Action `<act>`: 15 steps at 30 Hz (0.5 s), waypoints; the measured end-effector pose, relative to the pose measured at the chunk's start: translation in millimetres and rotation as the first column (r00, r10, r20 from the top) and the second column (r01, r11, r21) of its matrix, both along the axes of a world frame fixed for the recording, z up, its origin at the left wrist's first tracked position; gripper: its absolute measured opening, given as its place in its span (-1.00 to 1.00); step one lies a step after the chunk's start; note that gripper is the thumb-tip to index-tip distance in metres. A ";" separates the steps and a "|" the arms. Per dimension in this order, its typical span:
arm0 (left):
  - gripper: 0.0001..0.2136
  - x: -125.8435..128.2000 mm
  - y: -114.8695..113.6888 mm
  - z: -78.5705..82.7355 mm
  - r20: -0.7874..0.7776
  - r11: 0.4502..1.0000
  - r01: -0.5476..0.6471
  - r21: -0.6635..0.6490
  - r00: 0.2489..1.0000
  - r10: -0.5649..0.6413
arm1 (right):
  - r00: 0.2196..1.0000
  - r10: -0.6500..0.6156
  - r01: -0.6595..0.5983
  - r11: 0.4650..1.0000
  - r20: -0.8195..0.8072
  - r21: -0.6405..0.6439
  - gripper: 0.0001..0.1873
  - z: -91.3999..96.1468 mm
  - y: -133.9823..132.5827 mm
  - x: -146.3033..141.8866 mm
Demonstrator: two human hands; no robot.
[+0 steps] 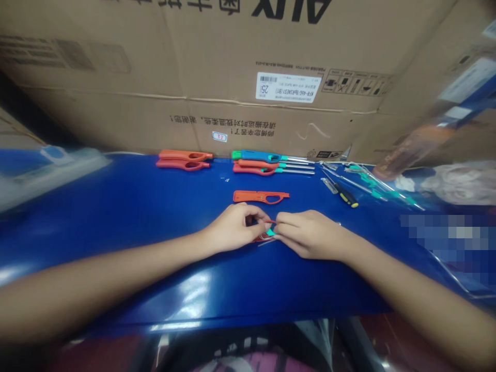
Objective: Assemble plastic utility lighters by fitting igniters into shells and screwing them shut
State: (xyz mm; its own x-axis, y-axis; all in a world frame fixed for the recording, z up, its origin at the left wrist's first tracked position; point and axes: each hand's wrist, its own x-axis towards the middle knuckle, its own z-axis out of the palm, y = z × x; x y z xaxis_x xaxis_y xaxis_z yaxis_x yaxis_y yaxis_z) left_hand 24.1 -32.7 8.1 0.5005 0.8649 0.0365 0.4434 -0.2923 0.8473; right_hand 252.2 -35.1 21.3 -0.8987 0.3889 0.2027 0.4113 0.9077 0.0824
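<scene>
My left hand (232,227) and my right hand (312,233) meet near the middle of the blue table, fingers closed on a small red lighter casing (260,239). Between the fingertips shows a bit of green plastic (270,232), with thin wire or metal beside it. Most of this piece is covered by the hands. Just beyond them lies an orange casing half (248,196) with a loop-shaped trigger guard. Farther back, several long-necked lighters (256,168) in red, orange and blue lie stacked, their metal tubes pointing right.
Orange lighter casings (182,159) lie at the back left. Right of the stack are a black-and-yellow screwdriver (347,196) and metal tubes with green parts (368,178). A large cardboard box (155,77) stands along the back edge. A clear plastic bag (461,181) sits at right.
</scene>
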 end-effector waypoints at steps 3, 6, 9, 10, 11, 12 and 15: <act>-0.85 0.4 1.3 -1.1 0.025 0.999 0.008 -0.034 1.000 -0.007 | 1.000 0.009 -0.009 1.000 0.011 -0.002 -0.70 1.2 -0.5 0.7; -0.84 -0.1 2.5 -3.0 0.040 0.999 0.015 -0.050 0.999 -0.013 | 0.999 0.027 -0.027 1.000 0.027 -0.012 -0.73 1.6 -0.6 2.0; -0.83 -0.8 3.4 -4.9 0.051 0.999 0.018 -0.047 0.999 -0.016 | 0.999 0.035 -0.034 0.999 0.025 -0.030 -0.73 0.8 -0.1 2.1; -0.83 -0.8 3.4 -5.2 0.053 0.999 0.021 -0.046 0.998 -0.019 | 0.999 0.025 -0.024 0.999 0.022 -0.041 -0.73 0.7 0.0 1.8; -0.84 -0.6 3.4 -5.3 0.055 0.999 0.026 -0.047 0.998 -0.024 | 1.000 0.013 -0.012 0.998 0.015 -0.059 -0.72 0.8 0.2 1.5; -0.84 -0.2 3.1 -5.0 0.059 0.998 0.029 -0.052 0.998 -0.026 | 1.000 0.001 -0.001 0.996 0.006 -0.086 -0.73 1.4 0.2 1.1; -0.84 1.0 2.1 -3.0 0.068 0.996 0.018 -0.084 0.998 -0.013 | 0.998 -0.042 0.031 0.979 -0.052 -0.201 -0.80 6.9 0.4 1.5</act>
